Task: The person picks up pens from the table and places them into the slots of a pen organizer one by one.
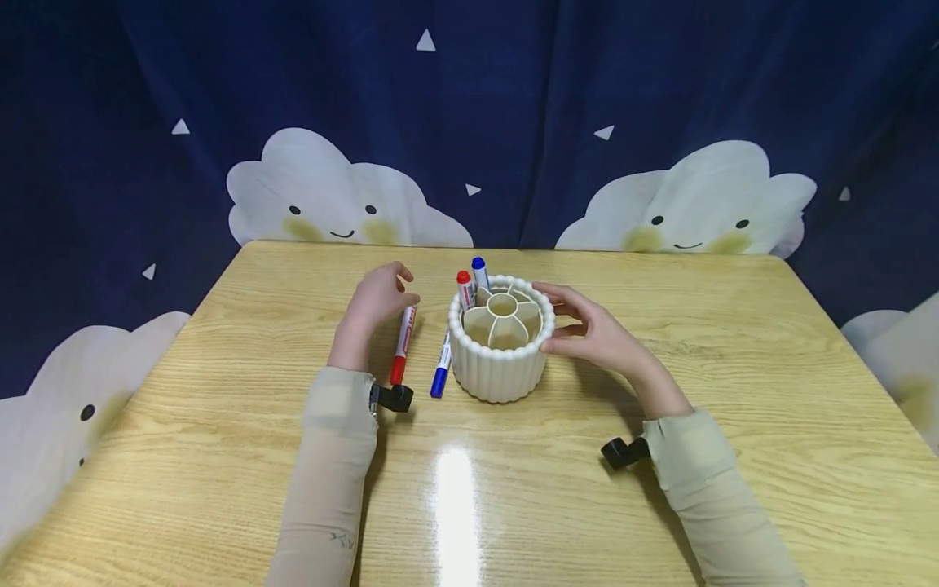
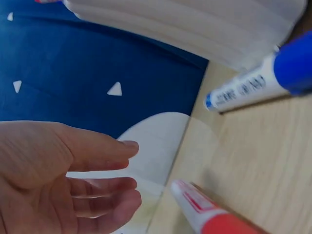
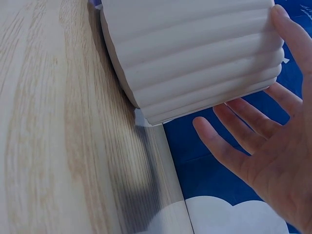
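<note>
1. Pale beige sleeves [image 1: 326,489] reach across the light wood tabletop [image 1: 557,505] toward its far edge.
2. Round, ribbed cream pen holder [image 1: 499,375] stands upright about midway between the side edges; the right hand [image 1: 597,330] holds its right side between thumb and fingers.
3. Left hand [image 1: 377,295], relaxed and gripping nothing, hovers by the far end of a white-barrelled, red-capped marker [image 1: 404,342].
4. White-barrelled, blue-capped marker [image 1: 442,371] lies between that marker and the holder.
5. Red-topped pen [image 1: 466,292] and blue-topped pen [image 1: 480,275] stand inside the holder, far left.

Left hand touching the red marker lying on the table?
Apart. The left wrist view shows it: the curtain is visible in the gap between the left hand and the red marker.
</note>
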Demonstrator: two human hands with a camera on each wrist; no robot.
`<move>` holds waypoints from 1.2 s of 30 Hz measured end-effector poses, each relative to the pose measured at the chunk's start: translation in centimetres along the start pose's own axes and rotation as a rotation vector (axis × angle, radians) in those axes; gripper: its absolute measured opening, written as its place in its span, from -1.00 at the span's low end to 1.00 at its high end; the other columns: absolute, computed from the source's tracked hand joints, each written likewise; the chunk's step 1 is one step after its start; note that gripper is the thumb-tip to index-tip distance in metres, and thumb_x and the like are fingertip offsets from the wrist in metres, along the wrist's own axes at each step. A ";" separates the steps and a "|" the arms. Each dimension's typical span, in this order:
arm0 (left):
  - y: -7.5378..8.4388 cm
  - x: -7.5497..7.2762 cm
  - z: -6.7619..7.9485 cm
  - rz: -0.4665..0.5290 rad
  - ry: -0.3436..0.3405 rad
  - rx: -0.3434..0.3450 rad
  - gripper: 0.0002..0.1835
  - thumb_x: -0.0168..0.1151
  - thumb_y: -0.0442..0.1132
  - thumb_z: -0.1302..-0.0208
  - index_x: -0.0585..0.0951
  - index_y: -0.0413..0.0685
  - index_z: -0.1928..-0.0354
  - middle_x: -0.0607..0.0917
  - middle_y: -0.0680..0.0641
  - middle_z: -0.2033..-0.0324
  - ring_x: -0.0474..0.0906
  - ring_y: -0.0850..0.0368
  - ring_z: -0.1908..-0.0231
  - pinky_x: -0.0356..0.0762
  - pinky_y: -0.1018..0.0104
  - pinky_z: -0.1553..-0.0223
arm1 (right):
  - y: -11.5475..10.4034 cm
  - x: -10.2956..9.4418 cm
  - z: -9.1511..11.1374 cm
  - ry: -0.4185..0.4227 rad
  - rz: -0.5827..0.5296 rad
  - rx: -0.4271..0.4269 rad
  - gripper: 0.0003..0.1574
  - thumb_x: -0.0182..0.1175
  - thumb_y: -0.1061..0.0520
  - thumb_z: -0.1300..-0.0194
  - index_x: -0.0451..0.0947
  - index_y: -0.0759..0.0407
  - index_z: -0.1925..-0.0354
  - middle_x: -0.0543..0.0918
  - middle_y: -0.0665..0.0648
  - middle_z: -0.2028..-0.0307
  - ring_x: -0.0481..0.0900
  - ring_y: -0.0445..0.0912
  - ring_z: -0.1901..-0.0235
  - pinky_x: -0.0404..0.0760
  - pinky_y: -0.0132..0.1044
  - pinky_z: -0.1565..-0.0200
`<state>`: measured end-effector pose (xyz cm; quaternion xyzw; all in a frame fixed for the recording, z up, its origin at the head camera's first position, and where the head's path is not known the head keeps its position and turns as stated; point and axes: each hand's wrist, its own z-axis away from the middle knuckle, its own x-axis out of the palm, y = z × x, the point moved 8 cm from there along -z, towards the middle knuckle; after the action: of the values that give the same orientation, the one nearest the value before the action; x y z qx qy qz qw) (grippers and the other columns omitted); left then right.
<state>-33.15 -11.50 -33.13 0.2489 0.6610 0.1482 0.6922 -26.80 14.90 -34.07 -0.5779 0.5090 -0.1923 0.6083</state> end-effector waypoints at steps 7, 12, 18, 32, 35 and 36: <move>-1.2 1.3 -0.2 -0.078 -0.079 -0.031 -0.51 0.20 -0.23 -0.10 0.41 -0.28 -0.08 0.57 -0.29 0.12 0.48 -0.13 0.14 0.43 0.06 0.08 | 0.0 0.0 0.0 -0.001 -0.001 0.001 -0.07 0.33 0.24 -0.02 0.16 0.01 -0.31 0.38 0.14 -0.12 0.36 -0.03 -0.09 0.51 -0.19 0.00; -1.7 2.3 -0.1 -0.104 -0.148 -0.050 -0.40 0.25 -0.22 -0.06 0.35 -0.28 -0.16 0.49 -0.33 -0.04 0.42 -0.18 0.00 0.35 0.01 -0.07 | 0.0 0.0 -0.1 -0.007 -0.015 0.001 -0.07 0.33 0.24 -0.02 0.15 0.03 -0.32 0.37 0.16 -0.12 0.35 -0.02 -0.08 0.49 -0.12 -0.02; -2.2 2.8 0.0 -0.093 -0.167 -0.082 -0.38 0.26 -0.22 -0.05 0.34 -0.24 -0.18 0.53 -0.29 0.01 0.46 -0.07 0.22 0.45 0.16 0.20 | 0.0 0.1 0.0 -0.007 -0.020 0.002 -0.07 0.33 0.24 -0.02 0.15 0.03 -0.32 0.37 0.15 -0.13 0.35 -0.03 -0.08 0.50 -0.12 -0.01; -1.7 3.5 -0.3 -0.117 -0.165 -0.033 -0.44 0.21 -0.27 -0.03 0.39 -0.29 -0.14 0.56 -0.28 0.11 0.45 -0.06 0.23 0.44 0.17 0.19 | -0.1 0.1 0.1 -0.006 -0.021 -0.006 -0.07 0.33 0.24 -0.02 0.15 0.05 -0.32 0.37 0.15 -0.12 0.36 -0.02 -0.08 0.52 -0.20 0.01; -1.8 3.6 -0.4 -0.109 -0.164 -0.044 -0.44 0.20 -0.28 -0.04 0.39 -0.28 -0.14 0.56 -0.27 0.11 0.45 -0.04 0.25 0.45 0.21 0.23 | 0.0 0.1 0.0 -0.005 -0.017 -0.006 -0.07 0.33 0.24 -0.02 0.15 0.05 -0.32 0.37 0.15 -0.12 0.36 -0.02 -0.08 0.52 -0.21 0.00; -1.8 3.6 -0.4 -0.109 -0.163 -0.046 -0.44 0.20 -0.28 -0.04 0.39 -0.27 -0.14 0.56 -0.27 0.11 0.45 -0.04 0.26 0.45 0.22 0.25 | 0.0 0.1 0.0 -0.005 -0.016 -0.005 -0.07 0.33 0.23 -0.02 0.15 0.04 -0.32 0.37 0.14 -0.12 0.36 -0.02 -0.08 0.52 -0.21 0.00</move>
<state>-33.43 -10.99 -37.15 0.2078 0.6113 0.1050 0.7563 -26.73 14.85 -34.08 -0.5838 0.5034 -0.1945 0.6066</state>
